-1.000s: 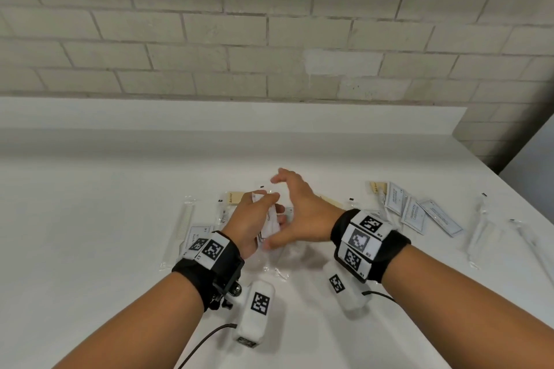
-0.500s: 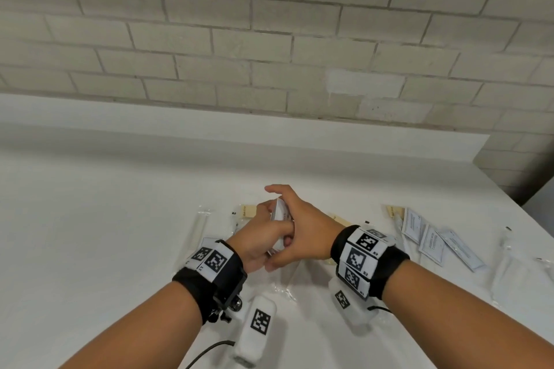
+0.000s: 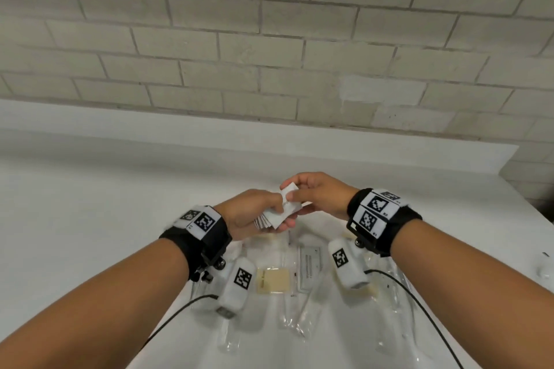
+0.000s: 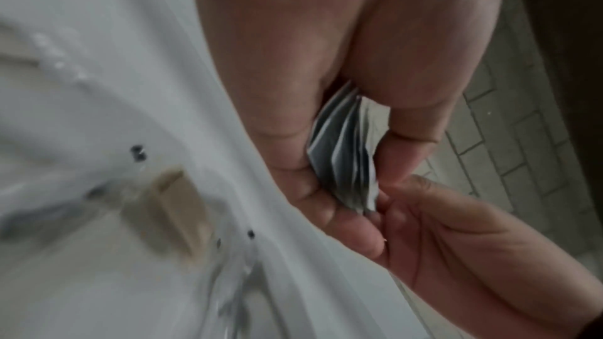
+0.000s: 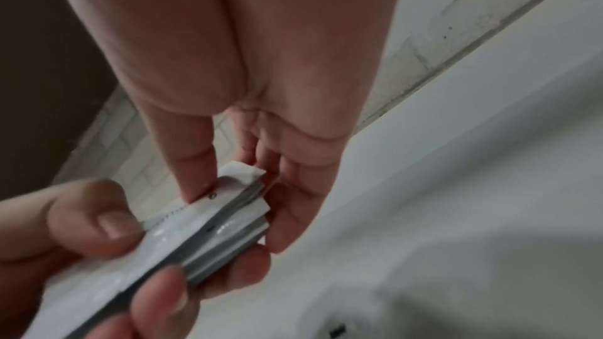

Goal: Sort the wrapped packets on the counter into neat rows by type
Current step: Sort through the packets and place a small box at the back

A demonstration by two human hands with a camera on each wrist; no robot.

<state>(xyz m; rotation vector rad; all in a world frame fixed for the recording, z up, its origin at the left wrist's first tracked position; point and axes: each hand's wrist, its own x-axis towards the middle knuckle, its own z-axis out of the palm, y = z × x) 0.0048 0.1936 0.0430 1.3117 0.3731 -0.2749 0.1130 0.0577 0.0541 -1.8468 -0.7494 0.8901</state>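
Note:
Both hands are raised above the white counter (image 3: 90, 219) and meet over a stack of white flat packets (image 3: 280, 213). My left hand (image 3: 254, 213) grips the stack (image 4: 345, 154) edge-on between thumb and curled fingers. My right hand (image 3: 311, 196) pinches the far end of the top packet (image 5: 241, 177) between thumb and fingers. The stack (image 5: 202, 231) holds several thin packets, fanned slightly. Below the hands on the counter lie a tan packet (image 3: 273, 280), a printed white packet (image 3: 310, 266) and clear plastic-wrapped packets (image 3: 296, 317).
A brick wall (image 3: 269, 39) rises behind the counter's raised back ledge (image 3: 239, 141). The counter's right edge (image 3: 533, 216) drops off at the right. Wrist camera cables (image 3: 180, 308) trail over the counter near me.
The view has tilted down and the hands have lifted with the stack. My right hand has shifted from wrapping the left hand to pinching the top packet's far end.

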